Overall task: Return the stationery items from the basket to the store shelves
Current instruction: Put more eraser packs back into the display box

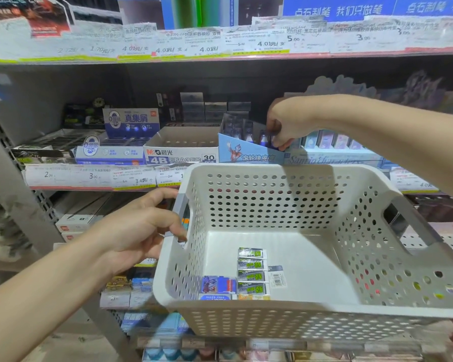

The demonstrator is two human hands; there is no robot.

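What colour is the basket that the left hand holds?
The basket is white with grey handles, clearest in the head view.

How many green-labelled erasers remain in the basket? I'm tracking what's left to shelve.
4, in a column on the basket floor. More may lie beneath.

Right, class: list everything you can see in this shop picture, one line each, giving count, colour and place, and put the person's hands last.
basket: one, white, perforated, held in front of the shelves
green-label packs: four, stacked on the basket floor
blue pack: one, beside them, left
barcode tag: one, white, to their right
blue display box: one, middle shelf
4B eraser box: one, white, to its left
price labels: many, white, along shelf edges
left hand: grips the basket's left handle
right hand: pinches an item at the blue display box
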